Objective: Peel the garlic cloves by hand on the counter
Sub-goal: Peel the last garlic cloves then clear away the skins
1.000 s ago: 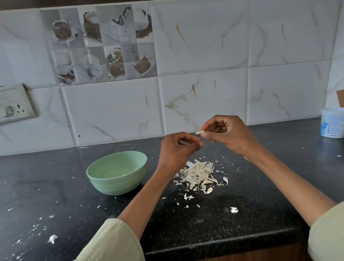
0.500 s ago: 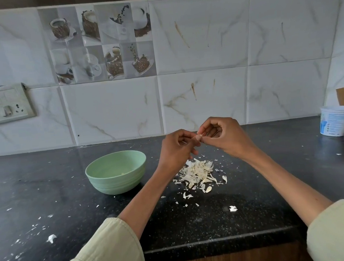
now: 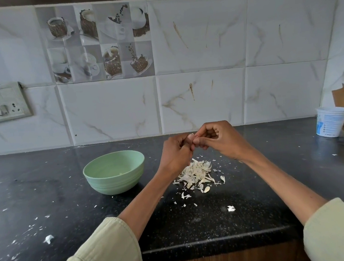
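The two hands had drawn together since a second before, when a pale clove tip showed clearly between them; now the left hand (image 3: 176,150) and right hand (image 3: 219,139) met fingertip to fingertip above the counter (image 3: 256,196), fingers of both curled in around the garlic clove (image 3: 196,137), of which only a sliver of pale colour peeked out. Both pinched it, from what I could see, though how much skin was left on it was hidden. To me it looked like the picking stage of one clove, the thumbnails working at the husk. Directly below lay the heap of peels (image 3: 196,173), which looked the same size as before, and the green bowl (image 3: 114,170) stood just left of it, something small and pale inside, probably where finished cloves went.
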A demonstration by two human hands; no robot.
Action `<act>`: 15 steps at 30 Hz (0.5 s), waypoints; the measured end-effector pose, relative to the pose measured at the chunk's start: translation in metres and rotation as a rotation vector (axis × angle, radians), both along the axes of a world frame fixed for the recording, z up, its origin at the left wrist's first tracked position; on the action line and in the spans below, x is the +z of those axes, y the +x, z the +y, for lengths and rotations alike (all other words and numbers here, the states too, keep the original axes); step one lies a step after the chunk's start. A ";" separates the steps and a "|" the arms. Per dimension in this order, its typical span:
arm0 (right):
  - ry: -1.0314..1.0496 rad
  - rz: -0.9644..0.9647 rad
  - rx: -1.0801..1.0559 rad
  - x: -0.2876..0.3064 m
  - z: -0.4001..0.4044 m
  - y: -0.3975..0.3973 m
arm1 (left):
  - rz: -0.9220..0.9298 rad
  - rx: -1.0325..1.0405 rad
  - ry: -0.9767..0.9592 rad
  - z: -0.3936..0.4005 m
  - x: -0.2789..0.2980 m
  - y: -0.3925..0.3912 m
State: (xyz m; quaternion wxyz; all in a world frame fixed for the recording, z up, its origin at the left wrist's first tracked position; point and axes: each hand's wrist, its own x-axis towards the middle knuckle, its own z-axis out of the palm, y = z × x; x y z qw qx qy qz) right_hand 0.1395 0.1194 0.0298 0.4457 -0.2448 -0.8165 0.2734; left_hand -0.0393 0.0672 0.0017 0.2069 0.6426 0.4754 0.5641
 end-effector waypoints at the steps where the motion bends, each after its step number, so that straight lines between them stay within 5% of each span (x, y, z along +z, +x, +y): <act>1: -0.014 0.001 0.011 -0.001 0.000 0.000 | 0.005 -0.001 0.009 -0.001 0.001 0.000; 11: -0.379 0.147 0.188 0.001 0.005 0.008 | -0.065 -0.152 0.000 -0.007 0.008 0.002; 15: -0.297 0.132 0.141 0.001 0.005 0.006 | -0.052 -0.150 -0.023 -0.006 0.008 0.002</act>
